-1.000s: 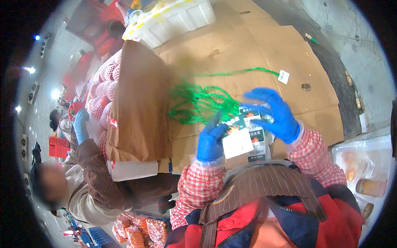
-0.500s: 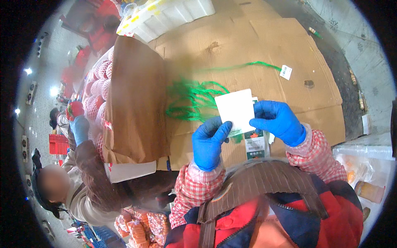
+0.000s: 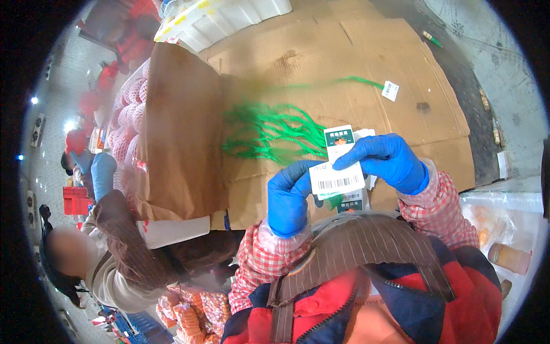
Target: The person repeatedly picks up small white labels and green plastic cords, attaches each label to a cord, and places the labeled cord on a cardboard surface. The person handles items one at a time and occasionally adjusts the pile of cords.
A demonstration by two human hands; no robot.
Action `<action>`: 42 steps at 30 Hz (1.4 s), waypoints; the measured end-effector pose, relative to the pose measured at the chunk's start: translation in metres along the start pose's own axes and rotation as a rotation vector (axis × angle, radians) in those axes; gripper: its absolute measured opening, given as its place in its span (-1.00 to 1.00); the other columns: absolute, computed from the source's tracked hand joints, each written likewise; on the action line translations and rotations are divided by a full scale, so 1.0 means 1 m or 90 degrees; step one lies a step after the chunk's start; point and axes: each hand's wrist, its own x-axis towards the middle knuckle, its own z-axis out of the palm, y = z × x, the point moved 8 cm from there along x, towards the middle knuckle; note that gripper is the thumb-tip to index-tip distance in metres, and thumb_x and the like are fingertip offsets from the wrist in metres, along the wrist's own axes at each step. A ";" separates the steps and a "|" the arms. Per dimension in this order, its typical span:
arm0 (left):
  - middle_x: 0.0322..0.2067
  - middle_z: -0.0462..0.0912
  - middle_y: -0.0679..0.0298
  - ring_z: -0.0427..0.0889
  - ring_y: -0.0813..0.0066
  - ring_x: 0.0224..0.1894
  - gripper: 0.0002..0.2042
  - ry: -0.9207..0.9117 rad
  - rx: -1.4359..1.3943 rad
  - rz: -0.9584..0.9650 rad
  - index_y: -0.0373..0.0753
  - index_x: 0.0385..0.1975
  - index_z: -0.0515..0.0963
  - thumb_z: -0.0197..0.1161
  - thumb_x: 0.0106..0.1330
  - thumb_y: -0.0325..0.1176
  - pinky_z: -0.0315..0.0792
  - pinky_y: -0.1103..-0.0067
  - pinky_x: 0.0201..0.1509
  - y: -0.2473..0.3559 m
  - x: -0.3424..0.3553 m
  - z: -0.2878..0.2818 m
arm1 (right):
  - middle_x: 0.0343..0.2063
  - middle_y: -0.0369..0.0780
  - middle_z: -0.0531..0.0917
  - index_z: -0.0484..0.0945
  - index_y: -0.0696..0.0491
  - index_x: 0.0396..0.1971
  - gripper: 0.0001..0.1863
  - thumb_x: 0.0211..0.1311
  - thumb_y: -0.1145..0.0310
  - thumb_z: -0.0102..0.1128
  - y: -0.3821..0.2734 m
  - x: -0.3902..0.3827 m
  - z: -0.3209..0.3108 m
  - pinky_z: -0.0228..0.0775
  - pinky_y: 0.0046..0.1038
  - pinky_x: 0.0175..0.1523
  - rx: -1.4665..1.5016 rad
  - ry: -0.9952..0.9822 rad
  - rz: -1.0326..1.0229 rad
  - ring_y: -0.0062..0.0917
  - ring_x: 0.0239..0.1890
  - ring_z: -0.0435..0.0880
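Both my hands wear blue gloves and hold a white barcode label (image 3: 329, 182) between them. My left hand (image 3: 288, 200) is closed on the label's left edge. My right hand (image 3: 392, 163) pinches it at the upper right, thumb and forefinger together. Behind its upper edge shows a label part with a dark green header (image 3: 339, 137); I cannot tell whether the two are one piece. Beyond my hands a bundle of green netting (image 3: 269, 131) is spread over the cardboard. Below the held label, close to my apron, lies another printed label (image 3: 352, 202).
Flattened cardboard (image 3: 355, 63) covers the work surface. One green net strand ends in a white tag (image 3: 390, 91). On the left stands a brown paper-lined box (image 3: 180, 137) beside fruit in pink foam nets (image 3: 133, 117). A co-worker's sleeve (image 3: 129, 229) reaches in there. A white foam box (image 3: 229, 20) sits at the back.
The piece in my hands showed a blank white side before; now its printed barcode side faces up, and it sits lower. The co-worker's hand has moved too.
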 end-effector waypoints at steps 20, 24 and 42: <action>-0.62 0.49 0.31 0.38 0.69 -0.57 -0.93 0.141 0.288 0.127 -0.37 -0.52 0.49 0.14 0.02 -0.51 0.27 0.73 -0.51 0.008 -0.002 -0.018 | -0.38 -0.25 0.52 0.40 0.09 -0.18 -0.72 0.05 0.50 -0.10 0.017 -0.002 -0.011 0.32 -0.71 -0.41 0.133 0.016 0.185 -0.69 -0.46 0.49; -0.63 0.50 0.29 0.38 0.68 -0.58 -0.94 0.131 0.374 0.149 -0.36 -0.53 0.51 0.14 0.01 -0.52 0.28 0.70 -0.53 0.010 -0.003 -0.016 | -0.51 -0.29 0.54 0.42 0.09 -0.23 -0.72 0.00 0.39 0.06 0.013 0.001 -0.010 0.30 -0.68 -0.49 -0.054 0.064 0.152 -0.64 -0.59 0.47; -0.17 0.34 0.03 0.32 0.10 -0.16 -0.47 0.224 0.918 0.661 -0.30 -0.11 0.28 0.25 -0.18 -0.42 0.22 0.34 -0.08 0.075 0.110 -0.030 | -0.31 -0.23 0.49 0.38 0.11 -0.28 -0.70 0.01 0.26 0.03 0.146 -0.055 -0.207 0.33 -0.49 -0.16 0.205 0.582 0.090 -0.52 -0.27 0.50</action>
